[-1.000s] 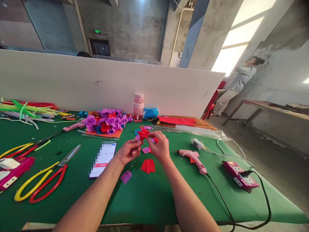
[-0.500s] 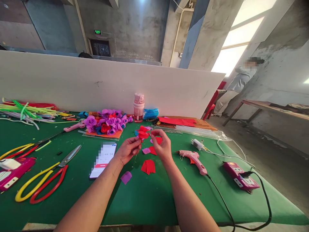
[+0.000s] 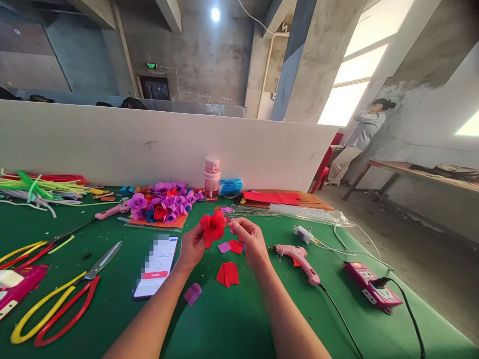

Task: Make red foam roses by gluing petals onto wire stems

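Note:
A red paper flower [image 3: 213, 227] with open, layered petals is pinched in my left hand [image 3: 192, 247], its face turned towards me. Just to its right, my right hand [image 3: 251, 242] has thumb and forefinger drawn together near the petals' edge; whatever sits between those fingertips is too small to make out. Below the hands, cut red petals [image 3: 227, 274] lie on the green table [image 3: 224, 324], with a purple petal [image 3: 192, 294] to their left. More red and purple pieces are partly hidden between and behind my hands.
On the right are a pink glue gun [image 3: 299, 259] and a power strip [image 3: 372, 285] with cables. To the left lie a phone [image 3: 155, 269] and large scissors [image 3: 80, 289]. Finished paper roses [image 3: 164, 202], a pink bottle [image 3: 212, 179] and a white board [image 3: 112, 144] stand behind.
The red flower has turned to face me and sits slightly lower and further left. My right hand has come down a little beside it. The whole view has shifted slightly.

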The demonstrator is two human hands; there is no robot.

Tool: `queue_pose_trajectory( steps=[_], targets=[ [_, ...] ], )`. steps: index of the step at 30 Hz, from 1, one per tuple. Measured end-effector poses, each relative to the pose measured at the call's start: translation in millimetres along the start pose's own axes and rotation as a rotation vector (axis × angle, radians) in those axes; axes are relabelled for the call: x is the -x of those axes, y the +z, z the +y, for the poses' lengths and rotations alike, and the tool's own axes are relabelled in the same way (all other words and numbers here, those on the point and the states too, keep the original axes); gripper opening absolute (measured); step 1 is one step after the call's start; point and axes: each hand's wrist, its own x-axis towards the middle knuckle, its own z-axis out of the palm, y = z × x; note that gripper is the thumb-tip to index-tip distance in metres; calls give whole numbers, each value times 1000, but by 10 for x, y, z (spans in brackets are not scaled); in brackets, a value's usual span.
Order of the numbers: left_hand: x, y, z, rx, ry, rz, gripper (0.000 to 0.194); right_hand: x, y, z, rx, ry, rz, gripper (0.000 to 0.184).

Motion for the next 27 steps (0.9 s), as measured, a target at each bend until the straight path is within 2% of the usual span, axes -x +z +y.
queue_pose_trajectory(
  steps=[5, 12, 20, 24, 27],
  targets=[
    [21, 0, 27, -53, 0, -23, 18, 23, 59, 5, -25, 27, -11, 27],
    [26, -1, -78, -105, 29, -26, 20, 18, 60, 47, -26, 72, -41, 29],
    [22, 35, -36, 13, 1, -22, 15, -12, 38, 71, -43, 91, -28, 29],
    [23, 34, -66, -38, 19, -11, 17, 2, 32, 35, -94, 88, -39, 34],
    [28, 25, -114, -81, 41, -8, 18, 20, 37, 8, -99, 104, -84, 31]
  ],
)
